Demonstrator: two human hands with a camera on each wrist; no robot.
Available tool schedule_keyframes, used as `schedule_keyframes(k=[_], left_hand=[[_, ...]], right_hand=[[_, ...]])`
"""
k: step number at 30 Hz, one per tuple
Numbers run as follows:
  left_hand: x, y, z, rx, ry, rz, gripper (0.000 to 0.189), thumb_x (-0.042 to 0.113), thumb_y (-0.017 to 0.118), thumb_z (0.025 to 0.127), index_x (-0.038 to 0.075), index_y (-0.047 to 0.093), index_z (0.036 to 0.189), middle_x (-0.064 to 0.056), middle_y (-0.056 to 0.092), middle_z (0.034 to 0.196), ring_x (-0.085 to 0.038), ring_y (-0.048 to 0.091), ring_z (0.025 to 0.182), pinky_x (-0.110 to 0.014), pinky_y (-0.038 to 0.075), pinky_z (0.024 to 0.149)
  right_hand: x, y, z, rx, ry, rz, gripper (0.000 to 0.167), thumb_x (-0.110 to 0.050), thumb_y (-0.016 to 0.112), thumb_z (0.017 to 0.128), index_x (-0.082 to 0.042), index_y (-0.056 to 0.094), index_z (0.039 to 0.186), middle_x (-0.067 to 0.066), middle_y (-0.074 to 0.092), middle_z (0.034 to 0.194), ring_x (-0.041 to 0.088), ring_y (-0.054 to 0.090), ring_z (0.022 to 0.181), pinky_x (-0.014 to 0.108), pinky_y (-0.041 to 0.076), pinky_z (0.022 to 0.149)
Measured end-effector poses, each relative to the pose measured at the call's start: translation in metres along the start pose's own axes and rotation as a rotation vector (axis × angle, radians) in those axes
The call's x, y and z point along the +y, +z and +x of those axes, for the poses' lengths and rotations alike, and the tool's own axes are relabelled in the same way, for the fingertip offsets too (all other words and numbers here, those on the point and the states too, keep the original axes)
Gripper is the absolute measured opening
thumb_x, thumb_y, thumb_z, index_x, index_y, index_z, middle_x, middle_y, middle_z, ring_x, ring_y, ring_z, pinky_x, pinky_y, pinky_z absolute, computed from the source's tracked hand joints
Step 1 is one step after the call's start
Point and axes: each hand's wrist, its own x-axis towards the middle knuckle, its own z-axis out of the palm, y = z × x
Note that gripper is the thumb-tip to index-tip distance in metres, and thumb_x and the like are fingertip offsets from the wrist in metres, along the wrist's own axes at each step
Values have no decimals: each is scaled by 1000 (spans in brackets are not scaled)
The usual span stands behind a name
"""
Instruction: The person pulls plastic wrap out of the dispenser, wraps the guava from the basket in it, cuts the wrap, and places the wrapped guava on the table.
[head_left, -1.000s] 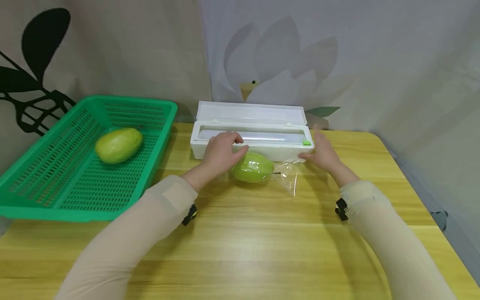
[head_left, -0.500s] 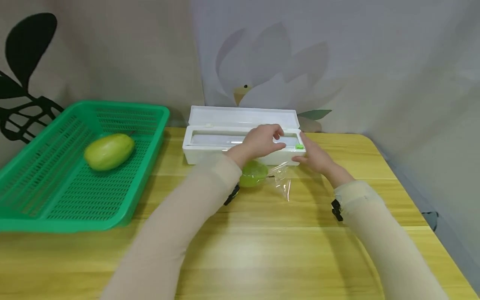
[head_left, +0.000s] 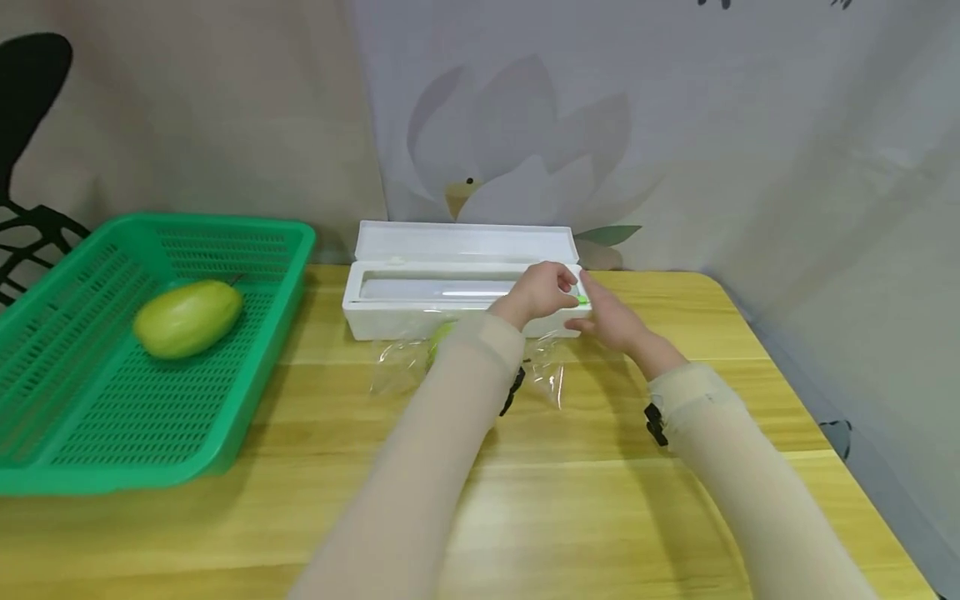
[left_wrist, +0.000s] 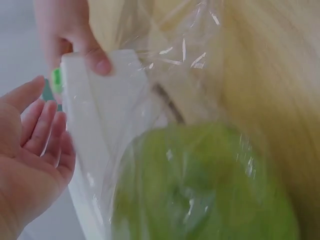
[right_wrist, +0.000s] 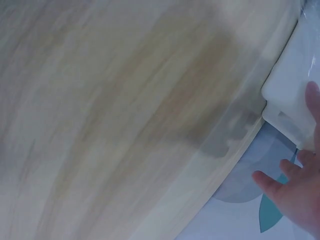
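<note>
A white cling film dispenser (head_left: 382,322) stands at the back with its lid raised. My left hand (head_left: 542,292) hovers over its right part, fingers loosely bent and holding nothing, close to the small green slider (head_left: 582,299). At the right end, my right hand (head_left: 618,323) rests its thumb on the box front, its other fingers extended along the end. In front of the box, mostly behind my left forearm in the head view, lies a green fruit with a stem (left_wrist: 200,175). Clear film (head_left: 397,367) covers this fruit and spreads out on both sides.
A green plastic basket (head_left: 262,400) on the left holds an oval yellow-green fruit (head_left: 187,319). The wooden table (head_left: 555,517) ends in a rounded corner at the back right. Behind the dispenser hangs a printed cloth (head_left: 675,125).
My left hand has moved right along the dispenser, from above the wrapped fruit to near the green slider. My right hand stays at the box's right end. The head view has shifted rightward.
</note>
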Motion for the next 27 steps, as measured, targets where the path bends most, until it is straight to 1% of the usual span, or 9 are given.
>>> schedule_keyframes(k=[5,8,11,16,20,23,27], left_hand=[[-1,9,3,-4,-29,82,31,18,63,88,8,62,117,-5,64,115,-17,58,108,-25,44,94],[-2,11,4,18,-44,139,25,19,62,89,11,65,112,-2,66,113,-15,59,105,-25,46,91],[-3,13,4,45,-70,170,20,22,61,90,14,67,107,1,67,110,-13,60,102,-26,48,88],[-4,17,4,91,-119,167,17,27,61,90,20,70,103,6,69,108,-11,61,98,-28,48,86],[-5,18,4,116,-150,168,17,32,63,89,24,71,102,10,69,106,-10,62,100,-30,46,90],[-5,18,4,116,-156,172,17,34,63,88,26,71,101,12,69,106,-9,62,103,-32,45,94],[-6,16,5,95,-150,164,17,33,62,89,24,71,101,11,68,109,-10,61,104,-33,43,97]], right_hand=[[0,2,3,-9,22,-26,89,-23,63,89,4,2,148,24,10,154,41,18,141,52,19,115],[-1,2,3,-10,28,-32,89,-25,63,89,3,2,148,23,10,155,40,18,141,51,21,114],[-2,2,3,-16,30,-32,90,-25,63,89,2,1,148,22,9,155,39,19,141,50,22,114],[0,4,3,-13,33,-36,91,-25,63,89,2,0,148,23,13,154,40,22,139,51,23,113],[1,4,2,-3,24,-41,89,-24,63,89,3,1,148,25,15,153,41,23,139,52,23,113],[0,3,1,-4,26,-48,89,-26,63,90,4,1,148,25,14,153,42,22,139,52,24,113],[1,2,0,-5,34,-56,90,-28,63,90,2,1,148,24,13,154,41,23,139,52,26,112]])
